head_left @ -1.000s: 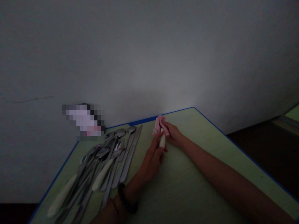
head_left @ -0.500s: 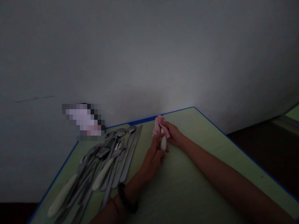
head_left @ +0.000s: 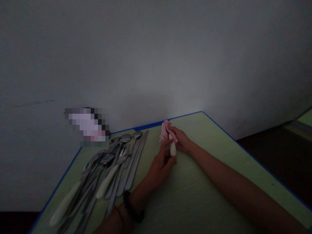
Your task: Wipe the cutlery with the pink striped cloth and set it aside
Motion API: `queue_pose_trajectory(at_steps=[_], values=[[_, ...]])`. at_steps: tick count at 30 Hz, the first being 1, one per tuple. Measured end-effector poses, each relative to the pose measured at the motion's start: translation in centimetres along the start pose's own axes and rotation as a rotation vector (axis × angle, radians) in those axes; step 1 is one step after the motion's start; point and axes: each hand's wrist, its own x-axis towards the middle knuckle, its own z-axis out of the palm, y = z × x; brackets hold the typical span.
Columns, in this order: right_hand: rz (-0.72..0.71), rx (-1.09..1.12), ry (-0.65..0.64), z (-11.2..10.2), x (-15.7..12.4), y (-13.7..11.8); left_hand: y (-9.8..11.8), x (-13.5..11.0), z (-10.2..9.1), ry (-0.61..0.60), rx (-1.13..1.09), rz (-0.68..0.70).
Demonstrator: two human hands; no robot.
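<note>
A pink cloth (head_left: 166,128) is bunched in my right hand (head_left: 182,140), whose fingers close it around the upper part of a white-handled utensil (head_left: 173,149). The cloth hides that utensil's head, so its kind does not show. From below, my left hand (head_left: 158,167) grips the white handle between thumb and fingers. Left of my hands lies a loose pile of cutlery. It includes metal spoons (head_left: 125,138), a table knife (head_left: 140,156), forks (head_left: 123,152) and pieces with cream handles (head_left: 106,182).
The pale green table (head_left: 200,185) has a blue edge and its far side meets a grey wall (head_left: 156,58). A blurred-out rectangular object (head_left: 85,125) leans against the wall at the back left corner. Part of another green surface (head_left: 305,118) shows at far right.
My left hand has shifted its fingers on the white handle, and the handle's lower end has swung slightly to the right. The right hand and the cloth have barely moved.
</note>
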Motion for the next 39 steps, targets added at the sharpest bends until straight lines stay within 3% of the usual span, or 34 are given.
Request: queue_pose_trajectory(at_steps=[9,21,28,32,39], values=[[-0.027,0.010,0.034,-0.2,0.1,0.1,-0.1,0.0,0.1,0.006,0.026,-0.002],[-0.036,0.011,-0.021,-0.3,0.3,0.1,-0.3,0.1,0.1,0.019,0.026,0.043],[-0.107,0.139,0.007,-0.9,0.8,0.1,0.0,0.3,0.6,0.204,-0.027,-0.057],[-0.125,0.158,0.048,-0.8,0.6,-0.2,0.3,0.4,0.3,0.131,0.149,-0.112],[-0.118,0.128,0.002,-0.7,0.4,-0.2,0.8,0.0,0.2,0.067,0.283,-0.050]])
